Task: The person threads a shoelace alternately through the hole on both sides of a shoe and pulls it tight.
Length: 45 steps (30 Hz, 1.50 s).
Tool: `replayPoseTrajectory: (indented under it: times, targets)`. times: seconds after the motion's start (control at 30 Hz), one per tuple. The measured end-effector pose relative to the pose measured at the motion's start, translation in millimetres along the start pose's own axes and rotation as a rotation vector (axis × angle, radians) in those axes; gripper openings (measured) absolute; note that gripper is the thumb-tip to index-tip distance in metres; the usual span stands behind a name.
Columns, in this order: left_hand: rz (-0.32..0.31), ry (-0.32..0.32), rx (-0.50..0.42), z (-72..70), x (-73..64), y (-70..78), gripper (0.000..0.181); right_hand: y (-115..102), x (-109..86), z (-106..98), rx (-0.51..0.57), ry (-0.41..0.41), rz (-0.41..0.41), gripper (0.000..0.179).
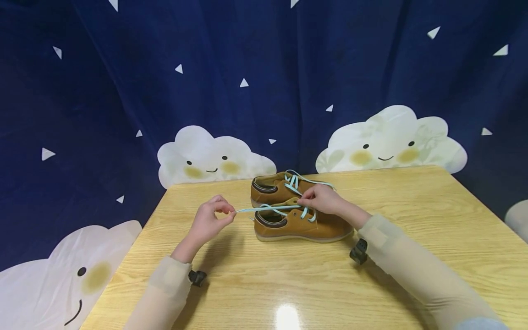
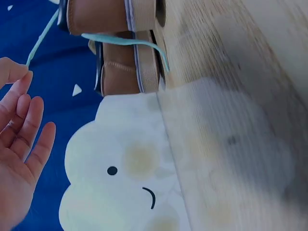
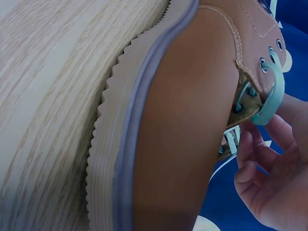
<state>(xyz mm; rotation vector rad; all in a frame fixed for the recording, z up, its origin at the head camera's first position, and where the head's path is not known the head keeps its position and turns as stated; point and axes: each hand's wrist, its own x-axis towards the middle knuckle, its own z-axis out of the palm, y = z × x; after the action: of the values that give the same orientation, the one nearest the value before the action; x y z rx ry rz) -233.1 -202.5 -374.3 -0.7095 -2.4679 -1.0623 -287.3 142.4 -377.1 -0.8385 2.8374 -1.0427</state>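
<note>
Two brown lace-up shoes stand side by side, toes to the right: the near shoe (image 1: 305,229) and the far shoe (image 1: 261,196). My left hand (image 1: 208,222), left of the heels, pinches the end of the near shoe's light-blue shoelace (image 1: 268,209) between thumb and forefinger. From there the lace stretches taut over the shoe opening. At its other end my right hand (image 1: 326,199) pinches it beside the tongue (image 3: 248,103); those fingertips are partly hidden in the right wrist view. Another lace strand (image 2: 120,40) hangs over the heel in the left wrist view.
Both shoes stand on a light wooden table (image 1: 255,284). Behind it hangs a dark blue curtain (image 1: 214,41) with white triangles and smiling clouds. The far shoe's lace (image 1: 307,178) trails loosely to the right. Each wrist wears a small black device (image 1: 359,252).
</note>
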Motion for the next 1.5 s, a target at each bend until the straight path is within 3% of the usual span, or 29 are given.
replayPoseTrajectory:
  times: [0.33,0.5,0.63,0.77,0.97,1.1,1.27,1.4,1.5]
  targets:
    - [-0.142,0.112,-0.237,-15.4,-10.2,-3.6,0.002,0,-0.3,2,-0.012,0.005,0.010,0.018]
    - [-0.226,0.142,-0.563,-6.8,1.7,4.5,0.006,0,-0.4,3,0.005,0.015,-0.004,0.017]
    - [-0.254,0.218,-0.814,4.9,20.7,18.0,0.014,-1,-1.4,2,0.003,0.017,-0.006,0.017]
    - [-0.247,0.264,-1.028,18.6,39.6,28.8,0.028,-1,-2.4,1,-0.007,0.019,0.007,0.018]
    - [-0.313,0.272,-1.294,33.9,53.1,29.2,0.028,-2,-2.3,3,-0.013,0.026,-0.006,0.017]
    - [-0.365,0.291,-1.329,42.1,55.6,23.4,0.028,0,-2.2,5,-0.007,0.027,-0.009,0.017]
    - [-0.403,0.302,-1.272,47.6,57.1,19.7,0.012,-1,-2.9,5,0.004,0.028,-0.006,0.016]
    - [-0.422,0.314,-1.211,49.3,56.9,18.0,0.032,-1,-3.2,3,0.022,0.019,0.007,0.017]
    - [-0.436,0.330,-1.165,49.3,55.6,17.3,0.031,-1,-3.7,-1,0.046,0.023,0.018,0.020]
